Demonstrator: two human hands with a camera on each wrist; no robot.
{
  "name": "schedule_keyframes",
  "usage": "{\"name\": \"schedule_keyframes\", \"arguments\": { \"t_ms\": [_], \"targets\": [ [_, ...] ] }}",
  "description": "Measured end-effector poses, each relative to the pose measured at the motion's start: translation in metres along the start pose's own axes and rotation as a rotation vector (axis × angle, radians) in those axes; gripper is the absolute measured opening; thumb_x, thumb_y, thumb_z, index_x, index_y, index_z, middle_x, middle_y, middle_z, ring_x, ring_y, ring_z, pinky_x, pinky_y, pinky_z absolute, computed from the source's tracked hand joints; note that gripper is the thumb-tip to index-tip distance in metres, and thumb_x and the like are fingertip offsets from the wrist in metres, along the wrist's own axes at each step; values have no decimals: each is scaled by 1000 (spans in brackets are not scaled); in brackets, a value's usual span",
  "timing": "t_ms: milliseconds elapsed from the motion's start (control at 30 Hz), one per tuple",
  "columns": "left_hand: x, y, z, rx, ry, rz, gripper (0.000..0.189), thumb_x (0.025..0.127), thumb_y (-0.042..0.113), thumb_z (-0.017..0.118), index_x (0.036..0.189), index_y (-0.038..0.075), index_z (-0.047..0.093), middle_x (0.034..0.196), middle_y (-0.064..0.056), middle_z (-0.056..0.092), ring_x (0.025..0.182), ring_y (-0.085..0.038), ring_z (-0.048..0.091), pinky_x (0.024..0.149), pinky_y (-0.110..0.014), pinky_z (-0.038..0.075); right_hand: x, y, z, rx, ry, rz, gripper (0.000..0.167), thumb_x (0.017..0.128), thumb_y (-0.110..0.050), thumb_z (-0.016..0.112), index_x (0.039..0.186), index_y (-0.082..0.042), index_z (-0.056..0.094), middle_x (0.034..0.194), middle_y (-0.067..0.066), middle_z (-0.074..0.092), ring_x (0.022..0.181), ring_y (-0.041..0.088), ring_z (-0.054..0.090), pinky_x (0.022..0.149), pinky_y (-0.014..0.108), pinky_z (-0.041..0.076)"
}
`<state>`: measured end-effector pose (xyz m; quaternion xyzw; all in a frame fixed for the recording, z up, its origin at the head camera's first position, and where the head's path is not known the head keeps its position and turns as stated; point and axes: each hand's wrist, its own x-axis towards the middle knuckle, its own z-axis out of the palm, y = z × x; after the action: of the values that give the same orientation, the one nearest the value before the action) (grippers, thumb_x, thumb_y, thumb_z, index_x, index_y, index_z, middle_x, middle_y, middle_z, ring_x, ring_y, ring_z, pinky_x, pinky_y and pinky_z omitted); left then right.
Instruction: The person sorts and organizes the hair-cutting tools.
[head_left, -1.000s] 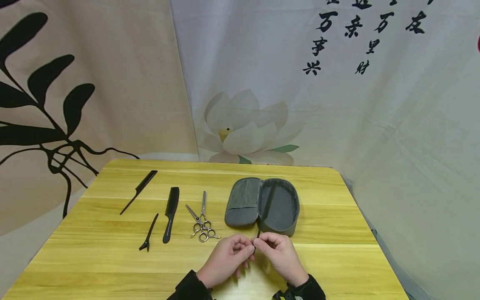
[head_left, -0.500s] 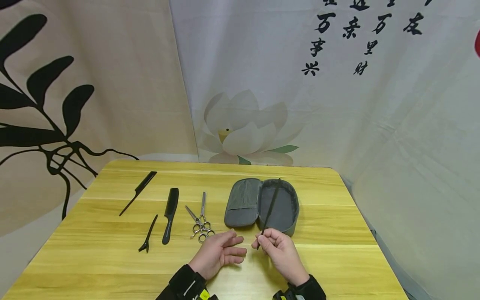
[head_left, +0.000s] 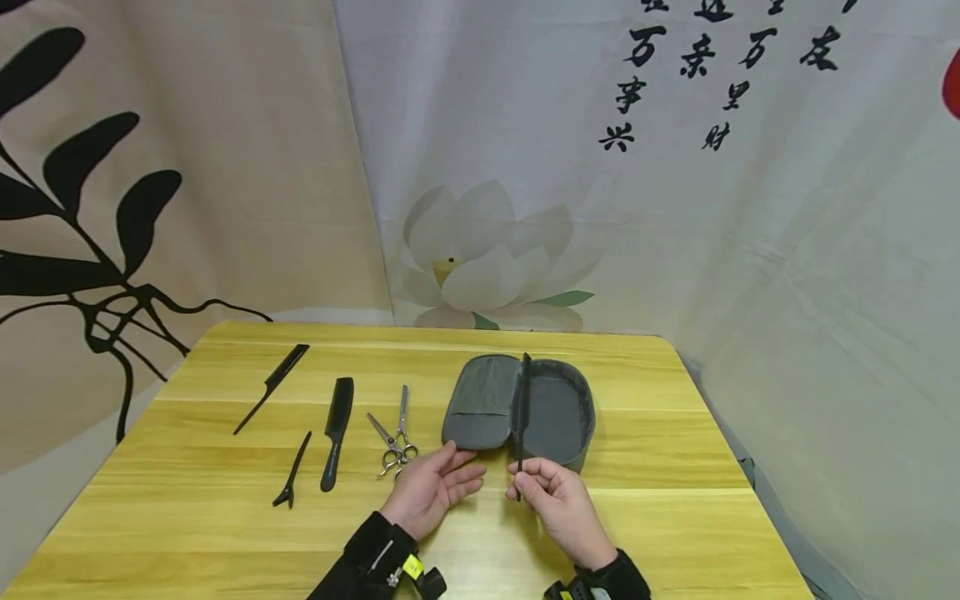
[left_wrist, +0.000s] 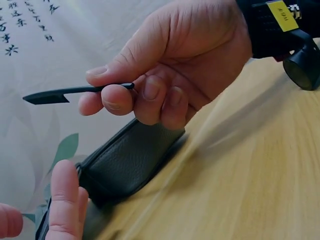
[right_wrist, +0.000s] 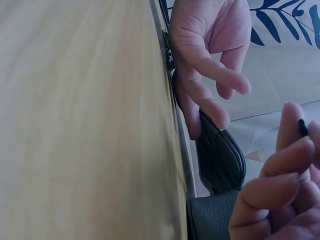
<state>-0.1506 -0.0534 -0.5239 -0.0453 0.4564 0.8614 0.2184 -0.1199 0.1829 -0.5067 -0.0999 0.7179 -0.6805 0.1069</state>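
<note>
My right hand [head_left: 558, 504] pinches the thin handle of a black tail comb [head_left: 523, 400] between thumb and fingers. The comb points away from me, edge-on, overlapping the middle of an open grey zip case [head_left: 558, 408] in the head view. In the left wrist view, the comb's wider toothed part [left_wrist: 45, 97] sticks out past the right hand's fingertips. My left hand [head_left: 429, 492] holds nothing; its fingers are spread, palm turned inward, just in front of the case's pocketed lid [head_left: 474, 429]. It covers part of the scissors' finger rings.
Left of the case lie two pairs of scissors [head_left: 397, 437], a wide-handled black comb [head_left: 339, 425], a black hair clip [head_left: 293, 475] and another black tail comb [head_left: 277, 379]. They rest on a wooden table [head_left: 675, 500], with a printed cloth [head_left: 825, 233] hanging behind it.
My left hand has let go of the comb's handle end, moved left and opened, then shifted slightly forward towards the lid. The comb in my right hand has swung left, from slanted to nearly straight ahead.
</note>
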Motion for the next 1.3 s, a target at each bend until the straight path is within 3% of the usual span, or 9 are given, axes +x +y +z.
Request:
{"name": "schedule_keyframes", "arguments": {
  "t_ms": [133, 267, 367, 467, 867, 1133, 1300],
  "targets": [
    [3, 2, 3, -63, 60, 12, 58, 119, 23, 36, 160, -11, 14, 161, -38, 30, 102, -15, 76, 92, -29, 65, 1, 1, 0, -10, 2, 15, 43, 109, -20, 64, 131, 16, 61, 93, -9, 78, 92, 4, 73, 76, 18, 53],
    [9, 6, 3, -109, 98, 15, 43, 119, 28, 34, 150, 0, 25, 142, -24, 49, 98, -16, 75, 88, -28, 65, 2, 1, 1, -24, 8, 32, 42, 109, -22, 65, 130, 15, 63, 94, -4, 79, 90, 5, 73, 74, 19, 52],
    [14, 8, 2, -104, 97, 20, 35, 119, 32, 31, 141, 4, 33, 120, -14, 60, 95, -17, 74, 86, -28, 65, 2, 1, 2, -21, 10, 45, 43, 108, -23, 65, 130, 14, 63, 95, -2, 80, 90, 5, 73, 74, 19, 52],
    [16, 7, -1, -52, 98, 26, 32, 120, 29, 32, 136, 2, 37, 109, -10, 64, 93, -17, 75, 84, -28, 65, 2, 1, 2, -16, 11, 56, 44, 108, -23, 66, 131, 14, 63, 95, -2, 80, 90, 6, 73, 74, 19, 52],
    [9, -4, 0, 259, 52, 56, 41, 118, 25, 42, 136, -12, 44, 122, -22, 72, 93, -18, 76, 83, -32, 67, 3, 2, 2, -20, -12, 10, 43, 106, -18, 68, 135, 12, 61, 103, 14, 78, 92, 11, 72, 72, 20, 53],
    [10, -6, -1, 254, 23, 75, 33, 118, 22, 41, 131, -8, 45, 118, -19, 73, 91, -16, 75, 82, -31, 66, 3, 3, -2, -43, 52, -43, 36, 106, -13, 68, 127, 16, 64, 97, 6, 80, 89, 5, 73, 73, 19, 55],
    [11, -7, -1, 257, 2, 70, 32, 118, 21, 40, 129, -8, 45, 118, -19, 73, 90, -17, 75, 82, -31, 66, 0, 1, -6, -79, 136, -53, 33, 105, -13, 68, 124, 13, 67, 93, 9, 79, 83, 12, 73, 69, 22, 56]
  ]
}}
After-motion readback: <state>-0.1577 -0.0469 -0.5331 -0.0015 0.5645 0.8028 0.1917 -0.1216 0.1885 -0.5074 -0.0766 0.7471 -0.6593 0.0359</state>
